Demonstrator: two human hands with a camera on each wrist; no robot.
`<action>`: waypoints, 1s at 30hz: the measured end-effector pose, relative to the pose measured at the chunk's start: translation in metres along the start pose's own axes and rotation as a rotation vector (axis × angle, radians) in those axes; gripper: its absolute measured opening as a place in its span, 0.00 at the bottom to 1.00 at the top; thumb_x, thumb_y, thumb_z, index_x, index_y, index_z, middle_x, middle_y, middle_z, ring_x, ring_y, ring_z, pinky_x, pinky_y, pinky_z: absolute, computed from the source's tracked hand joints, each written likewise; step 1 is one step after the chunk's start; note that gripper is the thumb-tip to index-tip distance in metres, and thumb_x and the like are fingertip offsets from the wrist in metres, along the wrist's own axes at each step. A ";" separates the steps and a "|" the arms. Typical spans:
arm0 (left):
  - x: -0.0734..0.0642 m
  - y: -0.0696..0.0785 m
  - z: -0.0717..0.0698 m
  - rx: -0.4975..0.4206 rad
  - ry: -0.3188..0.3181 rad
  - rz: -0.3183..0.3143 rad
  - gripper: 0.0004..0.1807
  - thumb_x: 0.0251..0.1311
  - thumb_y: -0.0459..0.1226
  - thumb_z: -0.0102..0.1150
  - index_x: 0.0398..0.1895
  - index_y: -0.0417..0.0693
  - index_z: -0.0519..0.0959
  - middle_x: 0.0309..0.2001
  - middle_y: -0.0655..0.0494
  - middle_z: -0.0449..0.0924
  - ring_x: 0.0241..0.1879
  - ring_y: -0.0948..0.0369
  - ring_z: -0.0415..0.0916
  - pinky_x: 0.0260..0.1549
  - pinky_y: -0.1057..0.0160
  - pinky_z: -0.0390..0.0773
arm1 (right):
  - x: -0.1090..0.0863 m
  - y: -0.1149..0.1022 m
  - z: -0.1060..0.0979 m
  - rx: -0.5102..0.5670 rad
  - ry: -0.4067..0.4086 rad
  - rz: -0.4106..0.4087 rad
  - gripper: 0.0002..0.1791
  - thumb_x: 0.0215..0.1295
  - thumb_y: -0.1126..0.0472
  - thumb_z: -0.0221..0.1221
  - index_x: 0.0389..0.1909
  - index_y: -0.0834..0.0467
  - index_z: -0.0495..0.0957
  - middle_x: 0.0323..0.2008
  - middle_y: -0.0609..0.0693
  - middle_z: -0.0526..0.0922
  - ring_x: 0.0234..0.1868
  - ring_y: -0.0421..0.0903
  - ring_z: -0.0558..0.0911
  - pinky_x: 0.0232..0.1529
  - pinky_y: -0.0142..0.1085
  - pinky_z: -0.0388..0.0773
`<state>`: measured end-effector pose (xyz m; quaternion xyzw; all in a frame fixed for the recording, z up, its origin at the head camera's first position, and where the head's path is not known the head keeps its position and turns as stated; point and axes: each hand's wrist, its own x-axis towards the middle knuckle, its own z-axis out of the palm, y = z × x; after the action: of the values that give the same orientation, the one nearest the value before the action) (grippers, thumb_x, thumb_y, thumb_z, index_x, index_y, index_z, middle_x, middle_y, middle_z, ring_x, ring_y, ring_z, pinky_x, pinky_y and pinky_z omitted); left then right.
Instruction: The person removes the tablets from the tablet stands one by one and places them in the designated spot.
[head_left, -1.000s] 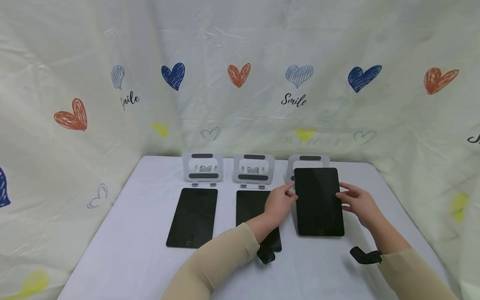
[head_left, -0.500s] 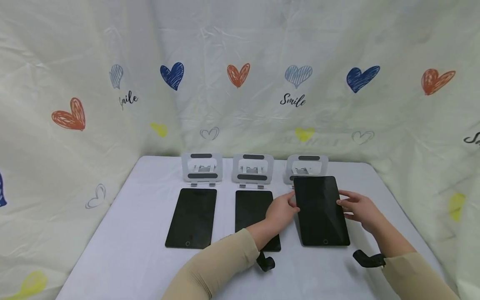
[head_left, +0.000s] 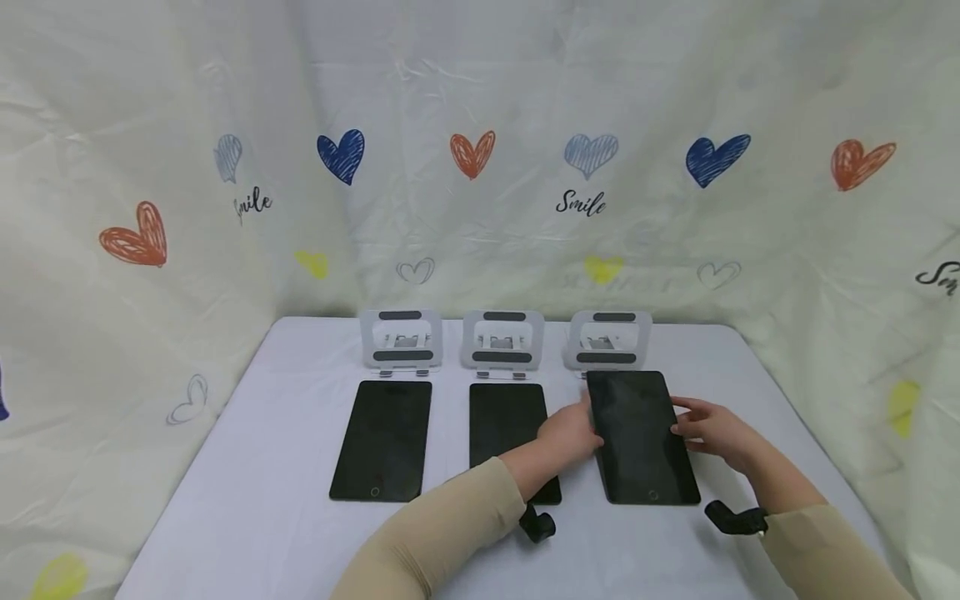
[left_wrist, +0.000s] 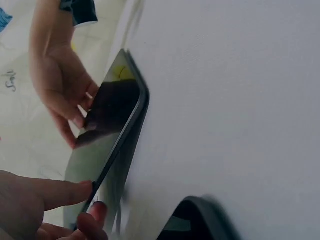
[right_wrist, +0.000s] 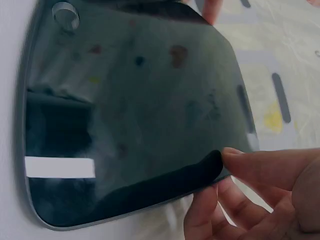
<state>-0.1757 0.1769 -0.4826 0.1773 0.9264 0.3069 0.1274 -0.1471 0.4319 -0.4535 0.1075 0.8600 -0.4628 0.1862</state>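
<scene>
Both hands hold a black tablet (head_left: 641, 442) at the table's right, its home button toward the person. My left hand (head_left: 568, 433) pinches its left long edge, thumb on the screen side, with some fingers hidden behind. From the other side my right hand (head_left: 720, 432) pinches the right edge, thumb (right_wrist: 260, 165) on the glass and fingers beneath. In the left wrist view the tablet (left_wrist: 117, 110) leans, its near end low by the cloth and its far end raised. A grey tablet stand (head_left: 606, 358) with dark pads stands just beyond it.
Two more black tablets lie flat: one at left (head_left: 382, 442), one in the middle (head_left: 506, 425) partly under my left forearm. Behind them stand two matching grey stands, left (head_left: 402, 356) and middle (head_left: 502, 357). A heart-printed curtain (head_left: 480, 233) hangs behind the white table (head_left: 255, 467).
The held tablet and both hands have come down and toward the person, away from the right stand, which now shows more fully. The other tablets and stands stay put.
</scene>
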 end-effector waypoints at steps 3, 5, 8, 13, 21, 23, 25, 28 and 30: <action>0.004 0.000 0.002 0.124 -0.049 -0.003 0.31 0.54 0.45 0.72 0.63 0.57 0.74 0.50 0.63 0.83 0.36 0.66 0.75 0.32 0.64 0.75 | 0.003 0.005 0.001 -0.006 -0.016 0.023 0.38 0.69 0.66 0.57 0.74 0.71 0.50 0.43 0.59 0.75 0.41 0.49 0.77 0.44 0.44 0.79; 0.007 0.000 0.004 0.169 -0.085 -0.030 0.27 0.53 0.46 0.73 0.57 0.57 0.77 0.48 0.63 0.83 0.33 0.64 0.74 0.31 0.63 0.75 | 0.004 0.007 0.003 -0.015 -0.023 0.024 0.37 0.69 0.66 0.57 0.73 0.72 0.52 0.41 0.57 0.75 0.39 0.48 0.77 0.41 0.42 0.78; 0.008 0.002 0.002 0.218 -0.126 -0.055 0.23 0.53 0.48 0.72 0.52 0.55 0.81 0.45 0.64 0.82 0.31 0.64 0.72 0.32 0.62 0.75 | 0.004 0.006 0.004 -0.023 -0.031 0.013 0.36 0.68 0.67 0.57 0.72 0.74 0.54 0.41 0.58 0.75 0.37 0.48 0.78 0.39 0.41 0.78; 0.007 0.007 -0.005 0.272 -0.162 -0.063 0.18 0.53 0.49 0.72 0.44 0.52 0.84 0.41 0.63 0.82 0.28 0.62 0.71 0.30 0.62 0.75 | 0.008 0.003 0.004 -0.057 -0.021 0.021 0.35 0.67 0.67 0.58 0.70 0.75 0.56 0.42 0.60 0.76 0.37 0.47 0.78 0.39 0.41 0.79; 0.013 0.011 -0.005 0.285 -0.155 -0.082 0.16 0.53 0.48 0.72 0.40 0.50 0.85 0.38 0.61 0.82 0.27 0.62 0.71 0.29 0.63 0.75 | 0.012 -0.007 0.002 -0.143 0.007 0.022 0.34 0.64 0.69 0.60 0.68 0.76 0.60 0.31 0.54 0.79 0.28 0.46 0.76 0.31 0.40 0.78; 0.014 0.011 -0.005 0.270 -0.152 -0.099 0.17 0.52 0.48 0.73 0.40 0.50 0.85 0.38 0.62 0.82 0.28 0.62 0.71 0.30 0.62 0.75 | 0.014 -0.008 0.002 -0.161 0.007 0.028 0.33 0.64 0.70 0.60 0.67 0.76 0.61 0.28 0.53 0.77 0.27 0.46 0.75 0.30 0.39 0.78; 0.014 0.011 -0.004 0.261 -0.156 -0.112 0.17 0.52 0.49 0.73 0.40 0.50 0.85 0.38 0.62 0.82 0.28 0.62 0.71 0.30 0.62 0.75 | 0.015 -0.007 0.002 -0.172 0.003 0.031 0.33 0.63 0.70 0.60 0.67 0.76 0.62 0.26 0.53 0.76 0.26 0.46 0.75 0.30 0.39 0.78; 0.014 0.010 -0.003 0.253 -0.162 -0.126 0.18 0.52 0.49 0.74 0.40 0.49 0.85 0.38 0.61 0.82 0.28 0.62 0.71 0.30 0.62 0.75 | 0.017 -0.005 0.002 -0.179 0.002 0.040 0.33 0.62 0.69 0.62 0.66 0.75 0.63 0.26 0.52 0.74 0.26 0.45 0.76 0.30 0.38 0.78; 0.014 0.010 -0.002 0.247 -0.161 -0.131 0.18 0.51 0.49 0.74 0.40 0.49 0.84 0.38 0.61 0.82 0.28 0.62 0.71 0.30 0.61 0.75 | 0.018 -0.003 0.002 -0.184 0.001 0.032 0.33 0.61 0.68 0.63 0.66 0.75 0.64 0.26 0.53 0.74 0.26 0.45 0.76 0.30 0.39 0.78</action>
<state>-0.1866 0.1886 -0.4769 0.1548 0.9535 0.1664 0.1982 -0.1644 0.4289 -0.4596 0.1039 0.8972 -0.3786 0.2022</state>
